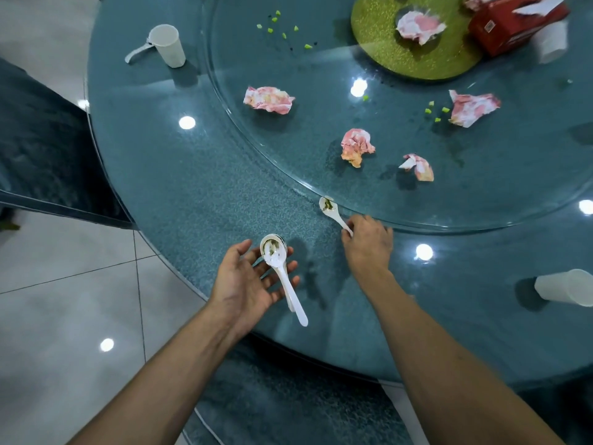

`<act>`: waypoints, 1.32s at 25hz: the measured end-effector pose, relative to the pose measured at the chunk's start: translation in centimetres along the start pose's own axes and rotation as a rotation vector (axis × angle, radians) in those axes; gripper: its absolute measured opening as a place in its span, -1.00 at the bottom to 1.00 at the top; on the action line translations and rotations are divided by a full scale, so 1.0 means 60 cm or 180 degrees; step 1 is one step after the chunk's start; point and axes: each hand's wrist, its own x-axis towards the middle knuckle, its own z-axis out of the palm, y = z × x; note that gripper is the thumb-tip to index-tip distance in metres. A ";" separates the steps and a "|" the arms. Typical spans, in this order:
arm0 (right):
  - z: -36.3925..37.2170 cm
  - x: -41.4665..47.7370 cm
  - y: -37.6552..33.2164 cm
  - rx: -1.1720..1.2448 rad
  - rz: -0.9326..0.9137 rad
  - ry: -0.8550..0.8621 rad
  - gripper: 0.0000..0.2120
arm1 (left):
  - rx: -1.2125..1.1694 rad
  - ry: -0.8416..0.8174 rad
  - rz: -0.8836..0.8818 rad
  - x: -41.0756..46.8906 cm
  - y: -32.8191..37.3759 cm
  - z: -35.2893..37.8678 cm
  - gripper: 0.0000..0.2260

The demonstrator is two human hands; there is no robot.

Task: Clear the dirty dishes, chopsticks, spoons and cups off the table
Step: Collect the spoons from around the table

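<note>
A turntable (321, 59) sat on the table (179, 187), covering its middle and far side. On the turntable's near part lay four crumpled napkins (356, 146), with food bits (276, 22) scattered behind and to the right of them. Farther back, a round mat (378, 43) carried a fifth napkin (418, 25), and a tissue box (513, 30) sat at its right. At the table's far left stood a cup (168, 44), a spoon (136, 53) against its left side. Another cup (566, 287) sat at the right edge (upright or tipped, unclear). A single spoon (332, 213) lay at the turntable's near rim, its handle pinched by the right hand (369, 242). Left of it, the left hand (247, 281) carried a stack of spoons (282, 271) across its fingers.
</note>
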 end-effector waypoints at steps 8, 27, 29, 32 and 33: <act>-0.026 -0.082 -0.012 0.0304 0.0089 0.0034 -0.91 | 0.0000 -0.0044 -0.0009 0.003 0.014 -0.010 -0.52; -0.196 -0.295 -0.119 0.1188 -0.0439 0.0122 -0.91 | -0.0181 -0.0225 0.0356 -0.090 -0.008 0.010 -0.60; -0.199 -0.312 -0.118 0.1049 -0.0558 0.0147 -0.89 | -0.0235 -0.0238 0.0440 -0.108 -0.016 0.005 -0.58; -0.203 -0.333 -0.113 0.0972 -0.0677 0.0118 -0.86 | -0.0265 -0.0226 0.0508 -0.132 -0.028 -0.001 -0.61; -0.203 -0.339 -0.111 0.0993 -0.0712 0.0102 -0.85 | -0.0261 -0.0220 0.0524 -0.140 -0.033 -0.004 -0.61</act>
